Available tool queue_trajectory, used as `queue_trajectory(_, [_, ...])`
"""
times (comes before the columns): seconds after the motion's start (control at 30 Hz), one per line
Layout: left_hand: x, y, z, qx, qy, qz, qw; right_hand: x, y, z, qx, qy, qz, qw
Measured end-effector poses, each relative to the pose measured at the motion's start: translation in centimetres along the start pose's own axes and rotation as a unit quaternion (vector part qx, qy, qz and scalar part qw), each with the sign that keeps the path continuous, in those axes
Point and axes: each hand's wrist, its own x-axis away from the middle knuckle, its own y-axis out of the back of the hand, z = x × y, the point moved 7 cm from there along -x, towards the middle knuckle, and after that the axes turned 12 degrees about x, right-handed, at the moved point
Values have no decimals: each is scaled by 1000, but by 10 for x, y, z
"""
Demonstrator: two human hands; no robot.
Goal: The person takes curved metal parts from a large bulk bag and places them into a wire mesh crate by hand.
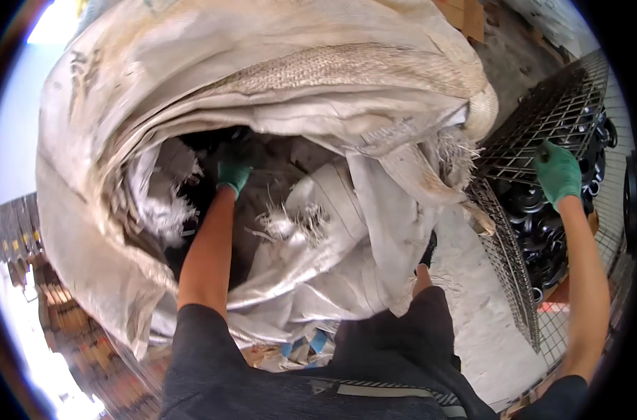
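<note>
the slack woven sack (318, 84), mid-frame, could sag onto the left hand (234, 175) inside, fingers unreadable; frayed strands (297, 220) might snag it. at right, the right hand (560, 171) curls by a wire basket (506, 266) of black parts (542, 238), grip unclear.

Left hand (236, 175) partly shadowed, sack (297, 77) bottom hidden, brown stacks (80, 329) blurred

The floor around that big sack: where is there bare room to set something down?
Pale floor shows between the sack, the person's right leg and the wire basket. It's crowded in the basket, heaped with black parts, where the right hand is at the mesh, and inside the sack, where the left hand reaches.
</note>
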Motion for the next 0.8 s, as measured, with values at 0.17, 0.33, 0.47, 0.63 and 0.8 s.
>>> queue_trajectory(0.17, [-58,-68,106,-128,124,136,975,4,-19,-13,5,-44,18,999])
queue_trajectory(0.33, [-58,-62,115,-140,157,172,962,-2,-24,-14,16,-27,0,1000])
queue_trajectory(0.47, [-31,-23,-1,-48,98,176,978,1,-18,-7,-2,-31,6,1000])
queue_trajectory(0.63, [65,59,-131,376,194,84,902,15,-4,-14,51,3,8,999])
queue_trajectory(0.8, [162,204,-275,522,85,63,846,12,13,7,44,44,79,995])
